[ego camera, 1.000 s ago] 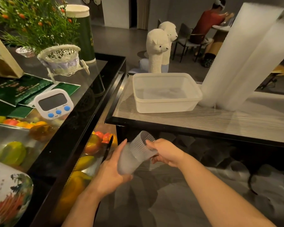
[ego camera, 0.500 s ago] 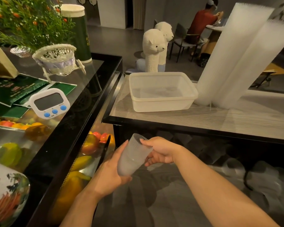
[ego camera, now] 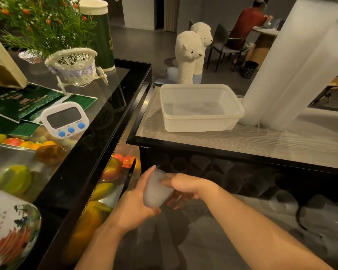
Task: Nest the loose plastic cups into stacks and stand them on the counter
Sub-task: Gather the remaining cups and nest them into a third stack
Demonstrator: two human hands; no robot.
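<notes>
A short nested stack of frosted plastic cups (ego camera: pixel 154 189) is held below the counter edge, tilted with its open end up and away. My left hand (ego camera: pixel 135 203) wraps its lower part from the left. My right hand (ego camera: pixel 185 189) grips the upper part, fingers curled over the rim. Two tall stacks of cups (ego camera: pixel 293 63) lean on the wood-grain counter (ego camera: pixel 281 141) at the right. Many loose cups (ego camera: pixel 252 184) lie in the dark space under the counter.
An empty translucent tub (ego camera: pixel 200 108) sits on the counter beside the tall stacks. To the left, a black glass display case (ego camera: pixel 98 145) carries a white timer (ego camera: pixel 65 119), a wicker basket (ego camera: pixel 74 69) and a plant. A person sits at a table far behind.
My right hand slid down over the mouth of the held cups, and both hands drew closer together. The view shifted slightly.
</notes>
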